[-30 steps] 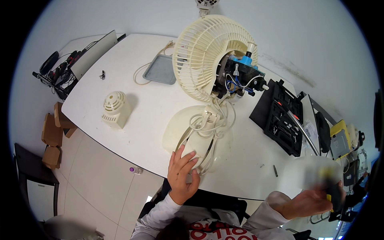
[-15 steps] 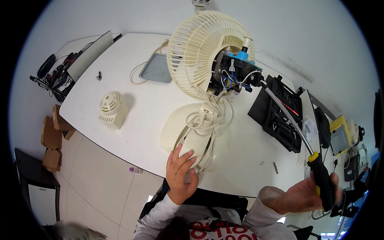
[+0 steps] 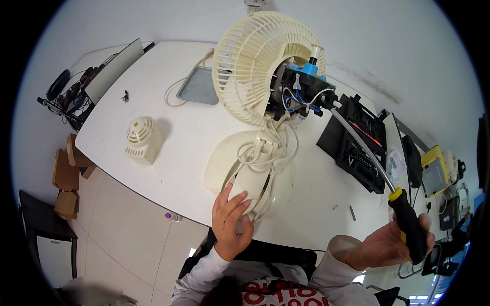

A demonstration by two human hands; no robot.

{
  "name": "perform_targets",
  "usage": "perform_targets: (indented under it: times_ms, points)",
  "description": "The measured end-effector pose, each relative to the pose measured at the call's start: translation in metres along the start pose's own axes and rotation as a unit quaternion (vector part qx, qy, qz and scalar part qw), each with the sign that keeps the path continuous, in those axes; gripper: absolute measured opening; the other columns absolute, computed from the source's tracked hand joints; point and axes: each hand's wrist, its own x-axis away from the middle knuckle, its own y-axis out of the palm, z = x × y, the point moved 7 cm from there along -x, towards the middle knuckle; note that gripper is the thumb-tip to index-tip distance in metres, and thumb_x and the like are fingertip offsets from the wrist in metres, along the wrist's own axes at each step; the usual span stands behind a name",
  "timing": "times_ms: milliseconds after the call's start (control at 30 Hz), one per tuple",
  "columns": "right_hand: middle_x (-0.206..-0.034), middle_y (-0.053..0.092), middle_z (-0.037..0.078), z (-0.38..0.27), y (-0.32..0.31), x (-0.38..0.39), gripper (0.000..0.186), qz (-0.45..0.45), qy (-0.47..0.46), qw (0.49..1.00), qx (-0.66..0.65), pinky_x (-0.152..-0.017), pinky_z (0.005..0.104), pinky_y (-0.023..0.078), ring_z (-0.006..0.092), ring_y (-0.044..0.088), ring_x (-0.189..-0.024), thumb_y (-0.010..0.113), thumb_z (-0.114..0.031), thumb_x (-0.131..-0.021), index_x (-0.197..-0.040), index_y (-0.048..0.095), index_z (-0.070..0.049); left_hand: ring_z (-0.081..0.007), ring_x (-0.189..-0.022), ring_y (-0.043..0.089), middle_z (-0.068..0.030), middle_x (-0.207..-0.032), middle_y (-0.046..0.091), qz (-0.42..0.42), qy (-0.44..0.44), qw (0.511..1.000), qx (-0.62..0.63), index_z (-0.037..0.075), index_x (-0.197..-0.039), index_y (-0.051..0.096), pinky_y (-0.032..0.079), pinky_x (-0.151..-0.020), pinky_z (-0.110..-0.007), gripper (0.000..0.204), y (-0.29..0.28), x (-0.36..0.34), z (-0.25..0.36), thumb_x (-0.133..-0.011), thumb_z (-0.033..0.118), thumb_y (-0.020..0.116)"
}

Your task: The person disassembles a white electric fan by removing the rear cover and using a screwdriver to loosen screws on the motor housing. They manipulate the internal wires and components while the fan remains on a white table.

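Note:
A cream electric fan stands on the white table, its slatted cage (image 3: 245,66) facing left and its motor (image 3: 301,92) bare, with blue and white wires showing. My left hand (image 3: 230,224) rests with fingers spread on the fan's base (image 3: 250,186), beside the coiled cord (image 3: 255,155). In my right hand (image 3: 390,244) is a long screwdriver (image 3: 408,222) with a black and yellow handle. Its shaft slants up to the left, and the tip meets the rear end of the motor, near a small white fitting. The cream motor cover (image 3: 143,140) sits apart at the left.
An open black tool case (image 3: 360,148) lies right of the fan. Behind the cage is a grey tray (image 3: 199,86). A small metal piece (image 3: 352,213) lies near the right front edge. Cardboard boxes (image 3: 65,176) and a small bottle (image 3: 172,217) are on the floor at left.
My right hand and the screwdriver handle have shifted slightly up and left, with the tip still at the motor's rear. My left hand has stayed on the base.

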Motion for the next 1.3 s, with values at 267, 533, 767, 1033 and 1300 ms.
perform_targets:
  times_ms: [267,533,767,1033,1300]
  points:
    - [-0.124,0.051,0.011,0.0029,0.0013,0.0029,0.046,0.021,0.008,0.999,0.034,-0.086,0.0353,0.058,0.0253,0.055,-0.116,0.051,-0.044,-0.093,-0.128,0.041,-0.016,-0.0518,-0.118,0.048,-0.0198,-0.114,0.059,0.005,0.004,1.000,0.000,-0.001,-0.107,0.056,0.040,-0.097,-0.053,0.030,-0.0003,0.0009,-0.0005,-0.077,-0.004,0.052]
    - [-0.124,0.051,0.012,0.0036,0.0022,0.0020,0.046,0.019,0.004,0.999,0.035,-0.085,0.0345,0.059,0.0265,0.058,-0.113,0.051,-0.044,-0.094,-0.128,0.040,-0.015,-0.0515,-0.119,0.047,-0.0196,-0.115,0.058,0.000,0.004,1.000,0.000,0.000,-0.109,0.055,0.039,-0.098,-0.053,0.032,-0.0005,0.0000,0.0000,-0.077,-0.005,0.051]
    - [-0.124,0.052,0.012,0.0059,0.0002,0.0035,0.046,0.029,0.011,0.999,0.027,-0.085,0.0362,0.059,0.0254,0.058,-0.113,0.053,-0.043,-0.093,-0.127,0.041,-0.015,-0.0508,-0.120,0.047,-0.0189,-0.117,0.058,-0.001,0.002,1.000,-0.002,0.000,-0.109,0.055,0.039,-0.099,-0.053,0.034,-0.0006,0.0015,-0.0007,-0.076,-0.006,0.051]
    - [-0.124,0.052,0.011,0.0059,-0.0030,0.0042,0.045,0.039,-0.001,0.999,0.024,-0.088,0.0370,0.057,0.0256,0.057,-0.114,0.051,-0.044,-0.094,-0.127,0.041,-0.016,-0.0512,-0.120,0.047,-0.0187,-0.115,0.059,0.001,-0.002,1.000,0.004,0.000,-0.108,0.055,0.039,-0.099,-0.053,0.033,-0.0008,0.0004,0.0000,-0.075,-0.006,0.051]
    - [-0.126,0.051,0.010,0.0071,0.0012,0.0048,0.045,0.010,0.016,1.000,0.020,-0.094,0.0412,0.053,0.0250,0.054,-0.118,0.050,-0.044,-0.094,-0.129,0.040,-0.016,-0.0511,-0.119,0.047,-0.0187,-0.115,0.059,0.003,-0.001,1.000,0.002,0.000,-0.107,0.055,0.039,-0.098,-0.052,0.033,-0.0005,0.0009,-0.0014,-0.075,-0.006,0.051]
